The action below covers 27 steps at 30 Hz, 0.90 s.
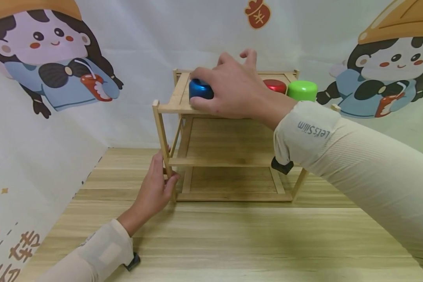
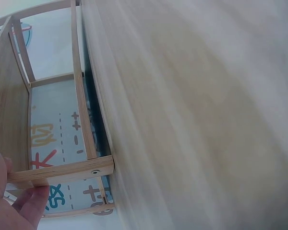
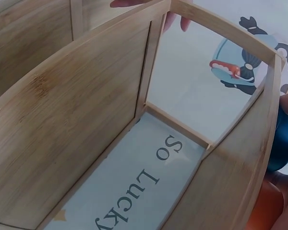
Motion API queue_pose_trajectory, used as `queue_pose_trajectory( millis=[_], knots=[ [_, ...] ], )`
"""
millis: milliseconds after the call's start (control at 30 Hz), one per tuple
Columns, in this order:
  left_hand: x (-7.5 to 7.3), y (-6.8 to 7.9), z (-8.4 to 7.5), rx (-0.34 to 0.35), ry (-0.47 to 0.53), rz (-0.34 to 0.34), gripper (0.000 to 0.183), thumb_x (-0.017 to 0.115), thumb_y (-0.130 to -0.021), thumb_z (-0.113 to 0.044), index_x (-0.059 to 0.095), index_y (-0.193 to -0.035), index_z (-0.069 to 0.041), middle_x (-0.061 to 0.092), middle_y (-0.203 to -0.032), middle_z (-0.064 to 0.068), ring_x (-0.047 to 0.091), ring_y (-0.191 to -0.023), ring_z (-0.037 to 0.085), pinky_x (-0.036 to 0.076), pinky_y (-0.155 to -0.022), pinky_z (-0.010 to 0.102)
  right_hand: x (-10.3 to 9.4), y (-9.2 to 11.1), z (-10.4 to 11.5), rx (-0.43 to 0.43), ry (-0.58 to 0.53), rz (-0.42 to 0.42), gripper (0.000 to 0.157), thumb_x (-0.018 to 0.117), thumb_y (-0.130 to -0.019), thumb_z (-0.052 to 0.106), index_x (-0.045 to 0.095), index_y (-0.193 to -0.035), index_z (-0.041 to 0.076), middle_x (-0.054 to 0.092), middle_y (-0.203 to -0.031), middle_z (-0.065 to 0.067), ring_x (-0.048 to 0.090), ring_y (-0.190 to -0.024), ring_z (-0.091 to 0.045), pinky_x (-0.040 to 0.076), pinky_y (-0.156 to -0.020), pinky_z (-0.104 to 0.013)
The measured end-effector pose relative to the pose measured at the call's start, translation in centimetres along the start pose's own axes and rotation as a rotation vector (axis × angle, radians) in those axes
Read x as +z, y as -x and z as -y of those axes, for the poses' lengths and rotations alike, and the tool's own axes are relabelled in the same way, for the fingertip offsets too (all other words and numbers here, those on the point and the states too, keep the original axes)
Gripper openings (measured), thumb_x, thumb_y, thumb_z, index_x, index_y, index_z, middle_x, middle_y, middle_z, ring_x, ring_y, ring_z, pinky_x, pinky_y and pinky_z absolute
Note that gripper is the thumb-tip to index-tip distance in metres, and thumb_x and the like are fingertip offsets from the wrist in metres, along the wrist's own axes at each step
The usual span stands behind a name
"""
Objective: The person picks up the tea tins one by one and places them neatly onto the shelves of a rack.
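Observation:
In the head view, my right hand [image 1: 232, 84] reaches over the top shelf of a wooden three-tier rack [image 1: 230, 161]. Its thumb and fingers grip a shiny blue round tin [image 1: 201, 91] near the shelf's left end. A red tin [image 1: 275, 85] and a bright green tin [image 1: 302, 91] stand to the right, partly behind my wrist. The right wrist view shows the blue tin [image 3: 281, 141] at the right edge, with an orange tin-like thing [image 3: 266, 206] below it. My left hand [image 1: 154, 183] holds the rack's front left leg [image 2: 62, 172] low down, thumb in front.
The rack's middle shelf [image 1: 229, 137] and bottom shelf [image 1: 232, 180] show bare boards. It stands on a wood-grain table [image 1: 232, 239], close to a white backdrop [image 1: 144, 35] printed with cartoon figures. Black wrist devices [image 1: 282, 165] hang below both sleeves.

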<state>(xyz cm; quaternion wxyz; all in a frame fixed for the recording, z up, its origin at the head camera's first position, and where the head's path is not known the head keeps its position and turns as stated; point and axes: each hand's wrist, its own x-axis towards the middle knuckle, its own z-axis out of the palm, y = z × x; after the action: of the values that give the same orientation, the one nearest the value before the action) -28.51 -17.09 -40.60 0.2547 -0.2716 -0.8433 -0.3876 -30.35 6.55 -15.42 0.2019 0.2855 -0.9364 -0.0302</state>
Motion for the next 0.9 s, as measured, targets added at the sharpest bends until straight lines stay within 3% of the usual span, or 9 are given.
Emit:
queue_pose_trajectory(
  millis=[700,900],
  knots=[
    [-0.03,-0.09,-0.03,-0.006,-0.002,0.007,0.078,0.066,-0.094,0.007,0.022,-0.157,-0.009,0.049,-0.121,0.020,0.069,-0.093,0.028,0.066,-0.073,0.028,-0.01,-0.19,-0.01,0.019,0.060,0.030,0.067,0.040,-0.094,0.071,0.048,-0.150,0.034,0.070,-0.124,-0.003,0.046,-0.126,-0.028,0.015,-0.112,-0.073],
    [0.04,0.00,0.11,-0.003,0.002,0.006,0.079,0.066,-0.094,0.007,0.022,-0.157,-0.009,0.049,-0.121,0.020,0.068,-0.093,0.028,0.066,-0.074,0.028,-0.63,0.27,-0.49,0.053,0.030,-0.024,0.064,0.039,-0.096,0.068,0.041,-0.154,0.039,0.070,-0.115,-0.003,0.047,-0.130,-0.028,0.014,-0.114,-0.072]
  ],
)
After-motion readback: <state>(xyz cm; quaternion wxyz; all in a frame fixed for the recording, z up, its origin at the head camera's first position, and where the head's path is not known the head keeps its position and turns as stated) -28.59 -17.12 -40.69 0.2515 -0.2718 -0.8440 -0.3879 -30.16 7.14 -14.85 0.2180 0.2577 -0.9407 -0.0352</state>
